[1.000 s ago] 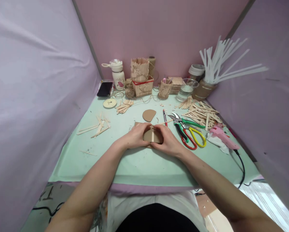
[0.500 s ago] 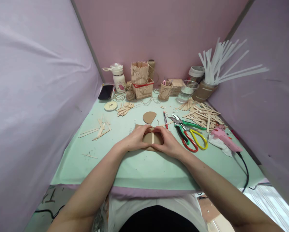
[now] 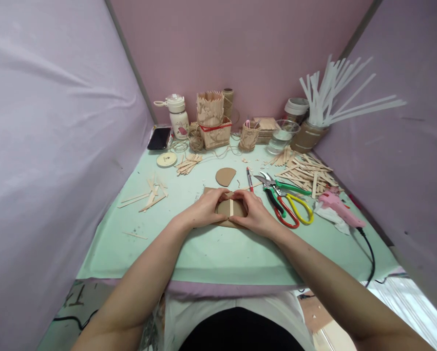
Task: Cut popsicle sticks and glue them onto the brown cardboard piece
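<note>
Our left hand (image 3: 210,207) and right hand (image 3: 256,214) curl round brown rounded cardboard piece (image 3: 223,207), gripping edges; pale flat wooden strip (image 3: 231,207) laid across, between fingers; whether glued, we can't tell; tan D-shaped cardboard cutout (image 3: 225,176) beyond fingertips, bare.

Brown cardboard (image 3: 223,207) flat on green table (image 3: 240,253); pale strip (image 3: 231,207) across middle.

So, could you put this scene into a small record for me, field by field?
Left hand: at one side of the rounded cardboard
Right hand: at its other side
Between hands: pale strip across the cardboard
Tools: green-handled cutters, pink glue gun
Sticks: large pile at right
Back left: white bottle, phone
</note>
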{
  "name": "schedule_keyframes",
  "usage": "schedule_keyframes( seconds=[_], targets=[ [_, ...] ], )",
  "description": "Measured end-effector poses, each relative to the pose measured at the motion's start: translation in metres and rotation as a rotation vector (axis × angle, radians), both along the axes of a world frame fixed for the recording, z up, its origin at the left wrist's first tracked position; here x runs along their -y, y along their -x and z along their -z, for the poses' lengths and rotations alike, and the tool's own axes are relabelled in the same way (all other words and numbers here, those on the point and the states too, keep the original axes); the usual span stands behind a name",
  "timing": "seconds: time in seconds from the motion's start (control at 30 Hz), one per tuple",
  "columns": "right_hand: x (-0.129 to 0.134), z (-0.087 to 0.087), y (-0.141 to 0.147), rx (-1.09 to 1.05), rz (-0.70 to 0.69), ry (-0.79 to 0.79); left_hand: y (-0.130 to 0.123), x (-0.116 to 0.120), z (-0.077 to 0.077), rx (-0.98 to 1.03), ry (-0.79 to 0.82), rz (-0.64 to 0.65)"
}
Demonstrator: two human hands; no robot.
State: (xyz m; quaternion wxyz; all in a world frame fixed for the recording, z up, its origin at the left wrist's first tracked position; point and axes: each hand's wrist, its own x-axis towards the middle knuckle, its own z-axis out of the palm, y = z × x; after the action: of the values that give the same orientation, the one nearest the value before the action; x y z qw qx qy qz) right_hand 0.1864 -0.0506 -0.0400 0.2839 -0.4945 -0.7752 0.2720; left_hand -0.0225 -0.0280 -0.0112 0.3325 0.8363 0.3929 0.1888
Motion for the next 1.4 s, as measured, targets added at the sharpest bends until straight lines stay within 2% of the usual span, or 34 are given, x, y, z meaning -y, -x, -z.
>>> schedule_keyframes(
  seconds=[0.23,0.53,0.8,1.1,1.27,1.4],
  targets=[
    [0.0,0.0,-0.001,0.0,0.002,-0.011,0.001,-0.001,0.003,0.009,0.015,0.004],
    [0.003,-0.003,-0.004,-0.03,-0.011,-0.014,0.0,0.001,-0.004,-0.01,-0.005,-0.009],
    [-0.004,-0.011,-0.023,-0.089,0.141,-0.178,0.001,0.007,-0.009,-0.169,-0.232,0.086],
    [-0.005,-0.005,-0.019,-0.012,0.03,-0.197,0.001,0.026,0.004,-0.332,-0.331,0.136],
    [-0.006,-0.004,-0.019,-0.003,0.033,-0.201,-0.002,0.028,0.007,-0.339,-0.361,0.152],
    [-0.009,-0.004,-0.021,-0.029,0.106,-0.211,-0.004,0.03,0.007,-0.373,-0.385,0.156]
  ],
)
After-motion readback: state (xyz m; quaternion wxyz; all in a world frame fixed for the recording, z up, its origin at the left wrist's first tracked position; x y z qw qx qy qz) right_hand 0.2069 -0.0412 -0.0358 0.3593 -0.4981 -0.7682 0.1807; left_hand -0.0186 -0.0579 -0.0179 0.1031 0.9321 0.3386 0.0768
